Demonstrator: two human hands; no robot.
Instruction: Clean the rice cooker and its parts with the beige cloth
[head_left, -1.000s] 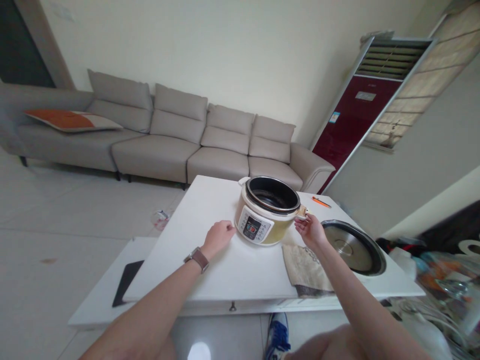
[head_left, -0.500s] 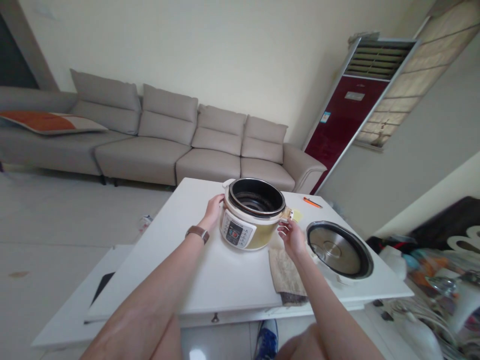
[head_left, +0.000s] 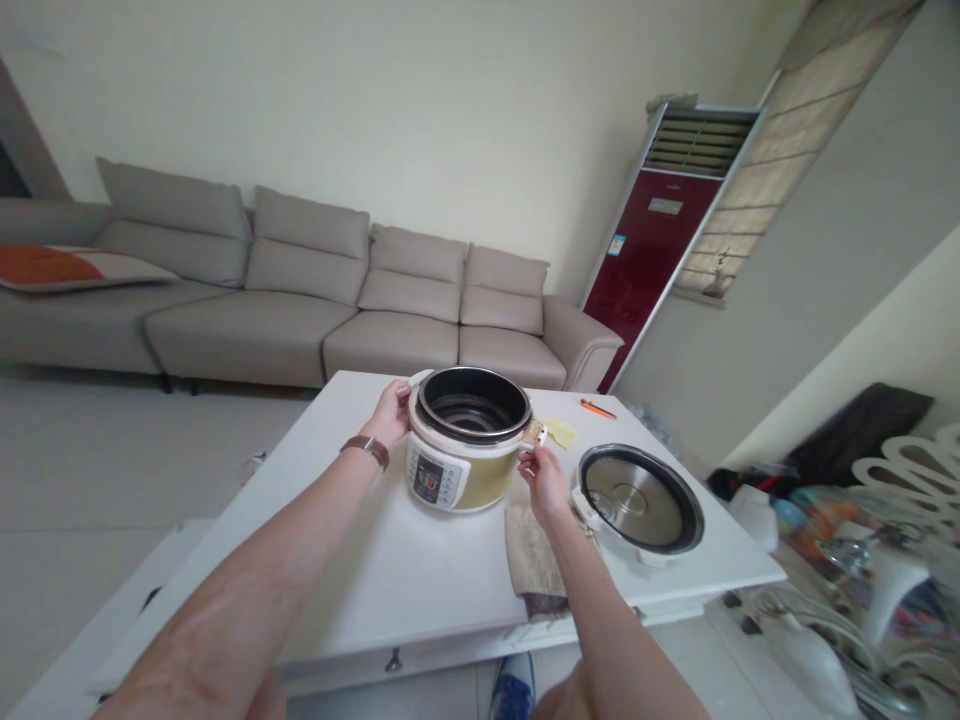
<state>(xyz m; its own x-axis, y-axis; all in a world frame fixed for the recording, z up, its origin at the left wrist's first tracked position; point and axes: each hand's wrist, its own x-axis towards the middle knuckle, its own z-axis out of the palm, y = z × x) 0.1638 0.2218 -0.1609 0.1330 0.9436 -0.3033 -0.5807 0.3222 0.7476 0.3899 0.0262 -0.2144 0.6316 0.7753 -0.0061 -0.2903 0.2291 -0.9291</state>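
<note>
An electric pressure cooker (head_left: 491, 482) without its lid stands on the white table (head_left: 375, 585), its black inner pot (head_left: 472, 400) showing inside. My left hand (head_left: 391, 412) grips the cooker's left side by the handle, its fingertips partly hidden. On the other side, my right hand (head_left: 543, 478) has its fingers curled under the right handle near the hinge. The round lid (head_left: 637, 500) lies with its metal inner face up, to the right of the cooker. Under my right forearm is a folded beige cloth (head_left: 531, 550).
A yellow cloth or paper (head_left: 561, 433) and an orange pen-like item (head_left: 598, 408) lie at the table's back right. Behind stand a grey sofa (head_left: 405, 345) and a tall red air conditioner (head_left: 637, 250). Assorted clutter (head_left: 832, 540) covers the floor at right.
The whole view has shifted, so the cooker and table appear farther left. Both hands keep their places on the cooker, which shows no clear movement on the table.
</note>
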